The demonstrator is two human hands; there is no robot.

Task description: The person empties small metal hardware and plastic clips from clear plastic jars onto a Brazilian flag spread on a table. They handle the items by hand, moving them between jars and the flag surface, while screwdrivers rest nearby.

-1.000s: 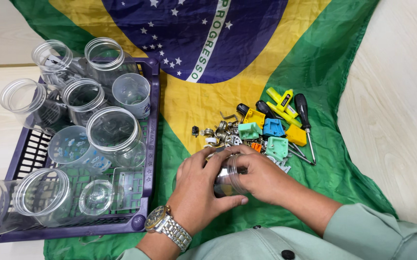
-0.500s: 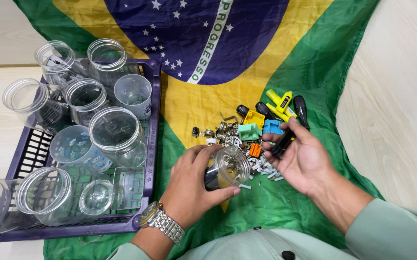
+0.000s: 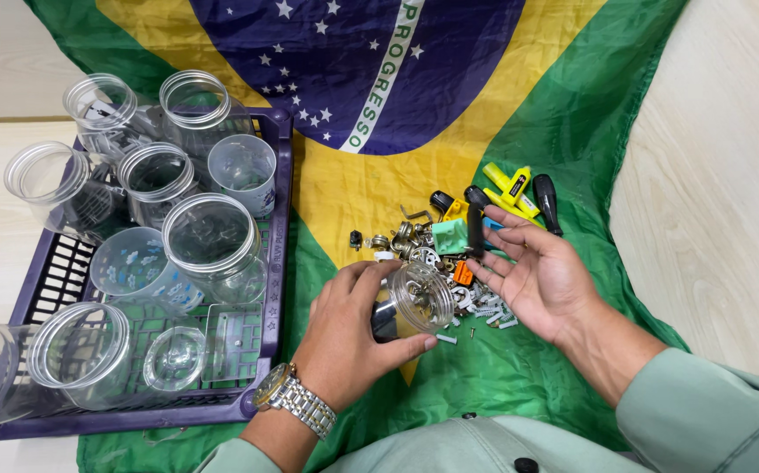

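Observation:
My left hand [image 3: 344, 337], with a metal watch on the wrist, grips a small clear plastic jar [image 3: 414, 298] tipped on its side, mouth facing right. A dark object lies inside the jar. My right hand [image 3: 537, 276] hovers palm up and empty just right of the jar, fingers spread over a pile of small hardware [image 3: 436, 250]: screws, metal fittings, wall plugs and green, orange and blue plastic pieces. The pile lies on a green, yellow and blue flag cloth [image 3: 572, 114].
A purple slatted crate [image 3: 279, 219] at the left holds several clear jars and cups. Yellow and black tools [image 3: 520, 193] lie past the pile. Pale wooden surface shows at the right and far left.
A second ago both hands were closed together around the jar. My right hand has since let go and moved right, opening palm up, while my left tilted the jar's mouth toward it.

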